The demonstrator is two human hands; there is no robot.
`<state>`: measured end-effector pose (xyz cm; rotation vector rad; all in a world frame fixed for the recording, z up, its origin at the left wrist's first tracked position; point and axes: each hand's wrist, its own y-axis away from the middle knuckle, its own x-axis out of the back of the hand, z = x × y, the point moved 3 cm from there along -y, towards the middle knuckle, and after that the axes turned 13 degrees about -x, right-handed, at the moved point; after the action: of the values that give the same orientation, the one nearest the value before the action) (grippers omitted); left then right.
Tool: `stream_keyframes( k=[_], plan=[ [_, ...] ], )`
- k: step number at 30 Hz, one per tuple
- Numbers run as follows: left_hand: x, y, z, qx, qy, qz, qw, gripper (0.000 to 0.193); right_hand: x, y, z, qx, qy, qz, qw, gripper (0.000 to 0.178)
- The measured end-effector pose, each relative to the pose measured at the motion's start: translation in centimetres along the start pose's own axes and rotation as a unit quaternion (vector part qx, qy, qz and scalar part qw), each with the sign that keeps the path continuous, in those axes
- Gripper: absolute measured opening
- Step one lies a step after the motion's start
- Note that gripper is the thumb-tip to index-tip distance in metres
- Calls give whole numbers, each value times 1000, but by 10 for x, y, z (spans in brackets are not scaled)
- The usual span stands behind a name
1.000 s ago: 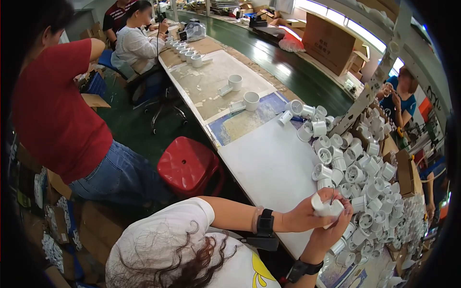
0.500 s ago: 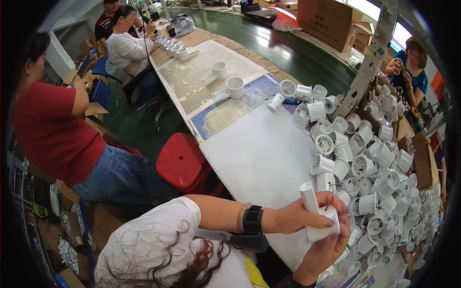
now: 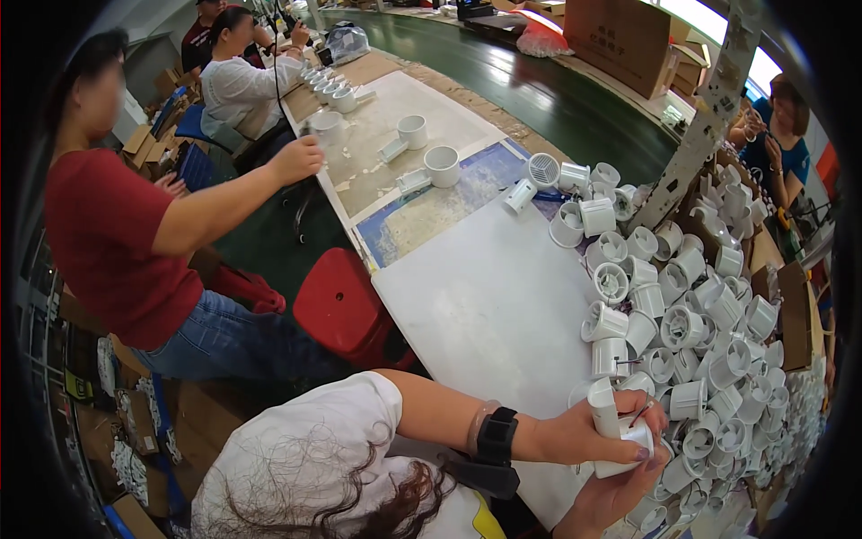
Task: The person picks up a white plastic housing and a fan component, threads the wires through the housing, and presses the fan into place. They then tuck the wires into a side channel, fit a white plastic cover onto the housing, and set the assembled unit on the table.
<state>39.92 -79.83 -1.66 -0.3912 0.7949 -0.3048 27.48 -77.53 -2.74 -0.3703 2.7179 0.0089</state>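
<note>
Fingers (image 3: 620,448) of both hands are wrapped around one white plastic housing (image 3: 636,435), held over the tabletop (image 3: 485,278) toward its near end. The left hand (image 3: 579,434) grips it with the thumb across the round body, the stem (image 3: 603,409) pointing upward; the right hand (image 3: 622,494) supports it from below. A thin wire (image 3: 642,413) sticks out by the body. White housings (image 3: 700,332) lie heaped along the right edge, just beside the hands. Farther up, two cup-shaped pieces (image 3: 442,166) stand apart from the heap. A red stool (image 3: 337,301) stands beside the left edge, where a co-worker in a red shirt (image 3: 117,242) stretches an arm over the tabletop.
</note>
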Motion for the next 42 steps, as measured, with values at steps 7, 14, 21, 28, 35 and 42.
stream_keyframes(
  k=[7,14,21,28,35,42],
  plan=[
    [-1,-4,11,-71,-75,-9,995,22,-10,-5,4,-32,-92,94,991,45],
    [20,-5,28,-70,-166,-10,984,21,-30,-17,16,-58,-40,58,996,53],
    [21,-7,35,-106,-199,-33,974,21,-38,-24,16,-103,-86,60,989,70],
    [7,-5,31,-130,-154,3,980,20,-41,-19,-2,-63,-54,58,995,50],
    [-6,-3,29,-199,-227,12,953,21,-40,-22,-2,42,-79,-8,996,44],
    [-11,-8,29,-125,-65,66,988,24,-62,-21,-14,5,-50,137,989,39]
  ],
)
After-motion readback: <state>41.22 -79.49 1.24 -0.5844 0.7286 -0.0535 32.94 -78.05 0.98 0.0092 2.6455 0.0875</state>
